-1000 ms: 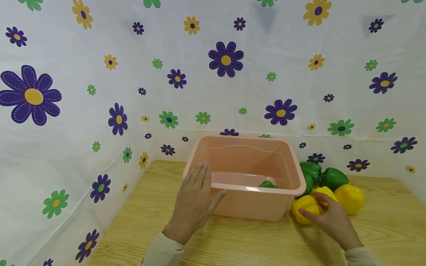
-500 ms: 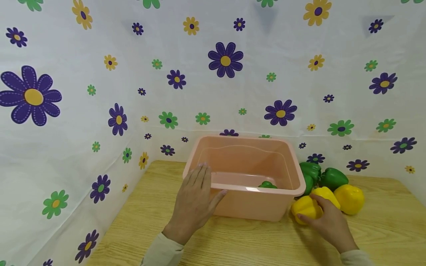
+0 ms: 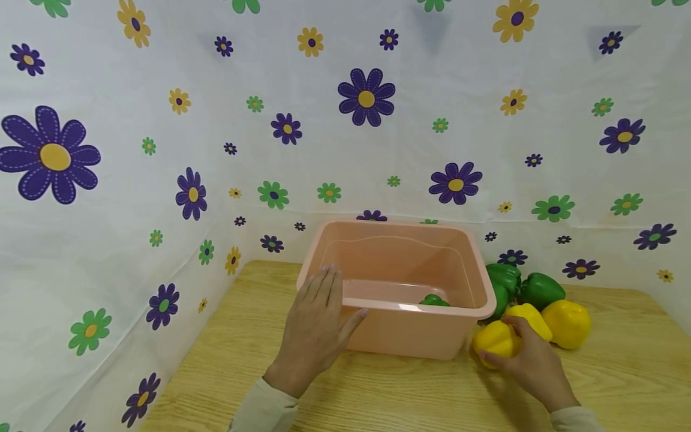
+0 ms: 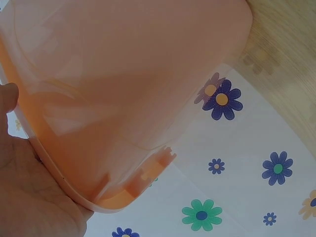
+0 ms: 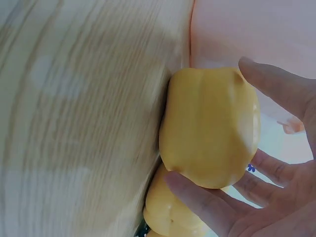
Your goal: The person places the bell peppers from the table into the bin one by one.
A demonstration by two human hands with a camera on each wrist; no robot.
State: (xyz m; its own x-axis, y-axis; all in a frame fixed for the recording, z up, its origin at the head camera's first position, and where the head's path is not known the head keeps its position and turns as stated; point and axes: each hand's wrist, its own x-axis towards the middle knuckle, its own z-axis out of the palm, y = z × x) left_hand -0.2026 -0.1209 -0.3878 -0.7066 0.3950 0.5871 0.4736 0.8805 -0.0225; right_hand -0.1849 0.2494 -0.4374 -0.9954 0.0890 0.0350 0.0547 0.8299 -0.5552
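A pink plastic bin [image 3: 402, 332] stands on the wooden table. My left hand [image 3: 310, 333] lies with straight fingers across its front left corner, thumb against the front wall; the left wrist view shows the palm [image 4: 37, 190] beside the rim. To the right of the bin, my right hand [image 3: 534, 366] grips a yellow bell pepper [image 3: 493, 340]. In the right wrist view the thumb is at one side of this pepper [image 5: 210, 123] and a finger at the other. It sits low by the tabletop, close to the bin wall.
Behind the right hand lie two more yellow bell peppers, one partly hidden [image 3: 531, 320] and one farther right [image 3: 567, 324]. Several green bell peppers [image 3: 542, 291] are behind them. Another green pepper [image 3: 433, 299] shows inside the bin. A flowered cloth [image 3: 410, 144] hangs behind and at the left.
My right hand has shifted slightly left and toward me, its thumb and fingers coming around the near yellow bell pepper. The left hand and the bin stay in place.
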